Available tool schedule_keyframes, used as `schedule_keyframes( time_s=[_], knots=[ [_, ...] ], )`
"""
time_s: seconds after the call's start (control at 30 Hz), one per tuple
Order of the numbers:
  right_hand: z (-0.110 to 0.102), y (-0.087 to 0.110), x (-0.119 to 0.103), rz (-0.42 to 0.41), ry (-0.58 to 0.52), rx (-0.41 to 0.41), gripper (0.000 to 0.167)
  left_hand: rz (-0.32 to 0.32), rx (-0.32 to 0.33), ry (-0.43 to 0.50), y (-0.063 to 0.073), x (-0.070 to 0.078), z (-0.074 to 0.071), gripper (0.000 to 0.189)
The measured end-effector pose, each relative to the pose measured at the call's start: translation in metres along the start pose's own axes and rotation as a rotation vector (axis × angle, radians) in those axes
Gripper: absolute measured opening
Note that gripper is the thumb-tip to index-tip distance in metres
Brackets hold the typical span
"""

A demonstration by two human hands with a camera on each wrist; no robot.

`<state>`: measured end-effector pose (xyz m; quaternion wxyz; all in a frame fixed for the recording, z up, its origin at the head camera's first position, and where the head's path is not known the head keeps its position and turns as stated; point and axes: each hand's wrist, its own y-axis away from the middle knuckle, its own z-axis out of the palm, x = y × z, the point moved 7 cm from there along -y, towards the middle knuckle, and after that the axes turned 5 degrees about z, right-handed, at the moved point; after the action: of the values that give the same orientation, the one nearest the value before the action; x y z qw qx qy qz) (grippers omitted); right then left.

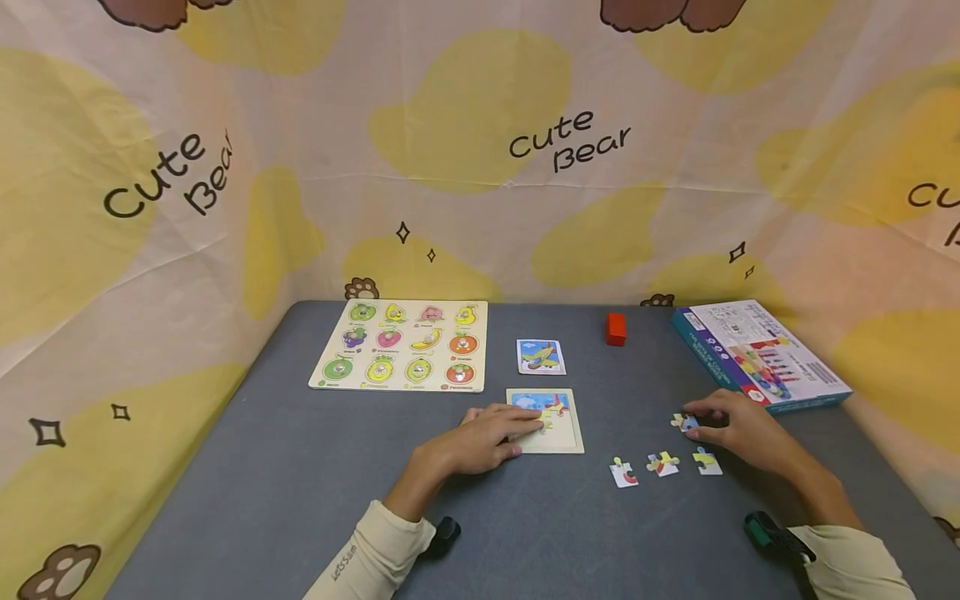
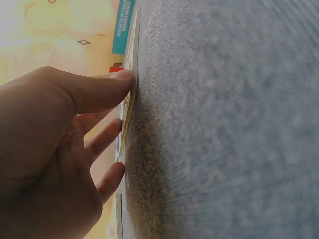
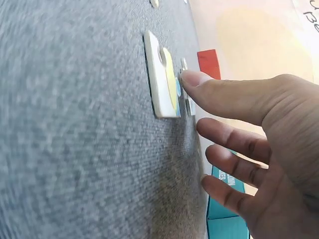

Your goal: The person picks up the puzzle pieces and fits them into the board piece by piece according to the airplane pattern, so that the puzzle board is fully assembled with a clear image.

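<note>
My left hand (image 1: pixel 483 437) rests on the left part of a small puzzle tray (image 1: pixel 566 437), its fingers stretched over the printed face. In the left wrist view the thumb lies along the edge of the tray (image 2: pixel 130 102). My right hand (image 1: pixel 750 429) pinches a small blue-and-white jigsaw piece (image 1: pixel 682 422) at its right edge, between thumb and forefinger. In the right wrist view the thumb partly hides that piece (image 3: pixel 191 106). Three loose pieces lie on the table nearby: one with a red curve (image 1: pixel 623 473), one yellow and red (image 1: pixel 663 464), one yellow-green (image 1: pixel 706 461).
Behind the tray lies a picture card of an airplane (image 1: pixel 541 357). A large fruit board (image 1: pixel 397 346) occupies the back left. A red block (image 1: pixel 616 329) stands at the back, and a flat teal-edged box (image 1: pixel 761 354) lies at the right, just beyond my right hand.
</note>
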<state>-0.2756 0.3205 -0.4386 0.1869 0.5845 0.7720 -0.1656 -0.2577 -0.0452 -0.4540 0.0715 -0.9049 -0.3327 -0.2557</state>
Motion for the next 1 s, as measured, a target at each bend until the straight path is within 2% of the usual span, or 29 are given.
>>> schedule_keyframes(
  time_s=[0.33, 1.0],
  knots=[
    [0.0002, 0.0004, 0.0025, -0.001, -0.007, -0.019, 0.025, 0.001, -0.005, 0.001, 0.0001, -0.0003, -0.0002, 0.053],
    [-0.0002, 0.0004, 0.0043, 0.041, -0.012, -0.059, 0.022, -0.003, -0.013, 0.007, 0.0004, 0.0011, -0.0009, 0.053]
  ],
)
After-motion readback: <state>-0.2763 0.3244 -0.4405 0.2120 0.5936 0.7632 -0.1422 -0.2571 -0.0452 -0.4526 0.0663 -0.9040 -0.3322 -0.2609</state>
